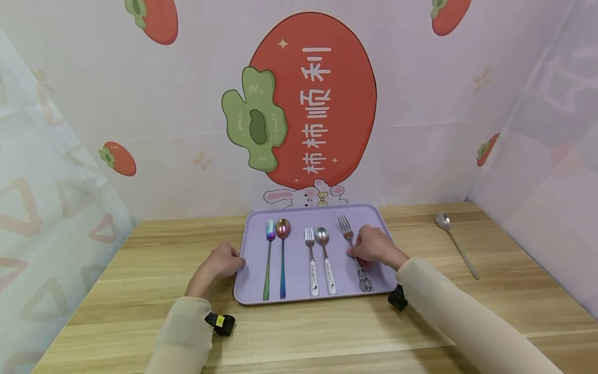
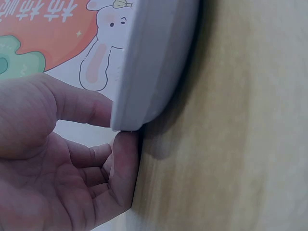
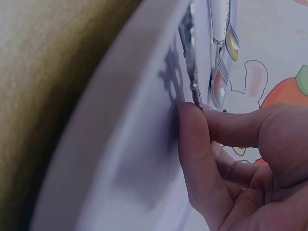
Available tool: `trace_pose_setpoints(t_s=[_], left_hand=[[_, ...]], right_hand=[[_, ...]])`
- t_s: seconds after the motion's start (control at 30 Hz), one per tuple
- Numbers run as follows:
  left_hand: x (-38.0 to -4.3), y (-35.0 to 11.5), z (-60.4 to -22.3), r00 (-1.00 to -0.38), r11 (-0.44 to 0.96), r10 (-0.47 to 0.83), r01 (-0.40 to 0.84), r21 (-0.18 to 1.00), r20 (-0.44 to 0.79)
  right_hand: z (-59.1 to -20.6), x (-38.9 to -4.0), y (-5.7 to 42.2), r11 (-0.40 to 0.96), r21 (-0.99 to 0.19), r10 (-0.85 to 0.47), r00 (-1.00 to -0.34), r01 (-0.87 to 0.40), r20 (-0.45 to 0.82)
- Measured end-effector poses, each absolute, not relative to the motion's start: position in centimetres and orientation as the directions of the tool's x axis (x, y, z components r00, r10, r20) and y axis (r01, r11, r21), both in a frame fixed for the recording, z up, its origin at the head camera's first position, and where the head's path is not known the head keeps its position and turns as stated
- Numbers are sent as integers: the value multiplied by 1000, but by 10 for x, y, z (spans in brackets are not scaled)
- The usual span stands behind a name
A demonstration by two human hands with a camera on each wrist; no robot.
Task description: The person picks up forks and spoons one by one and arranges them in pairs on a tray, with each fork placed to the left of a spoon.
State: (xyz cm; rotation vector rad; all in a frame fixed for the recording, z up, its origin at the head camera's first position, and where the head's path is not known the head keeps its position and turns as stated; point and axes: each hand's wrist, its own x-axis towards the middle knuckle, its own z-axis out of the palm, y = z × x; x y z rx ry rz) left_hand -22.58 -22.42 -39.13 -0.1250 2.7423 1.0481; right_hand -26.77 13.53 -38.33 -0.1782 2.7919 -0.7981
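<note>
A lavender tray (image 1: 252,259) lies on the wooden table. My left hand (image 1: 224,261) pinches its left rim; the left wrist view has the thumb (image 2: 86,107) and a bent finger at the tray's edge. Over the tray's right side, my right hand (image 1: 374,245) holds a silver fork (image 1: 346,228) with an ornate handle (image 3: 190,53) between thumb and fingers. The fork's tines point to the back. Left of it on the tray lie a spoon (image 1: 329,275) and fork (image 1: 313,275) with white patterned handles, then a rainbow-coloured spoon (image 1: 282,254) and fork (image 1: 268,259).
A long-handled silver spoon (image 1: 459,246) lies on the table (image 1: 303,337) to the right of the tray. Behind the table hangs a pale backdrop (image 1: 187,93) printed with red persimmons and a rabbit. Side curtains (image 1: 560,145) stand at both ends.
</note>
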Motion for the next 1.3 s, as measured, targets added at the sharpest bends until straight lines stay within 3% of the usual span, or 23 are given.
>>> trace_pose_setpoints(t_s=[1.3], left_hand=[[-226,-224,-390,-972,738,-22,-173,652,-234]], right_hand=[[-384,-262,132,859,-512,-112,-975,1,-190]])
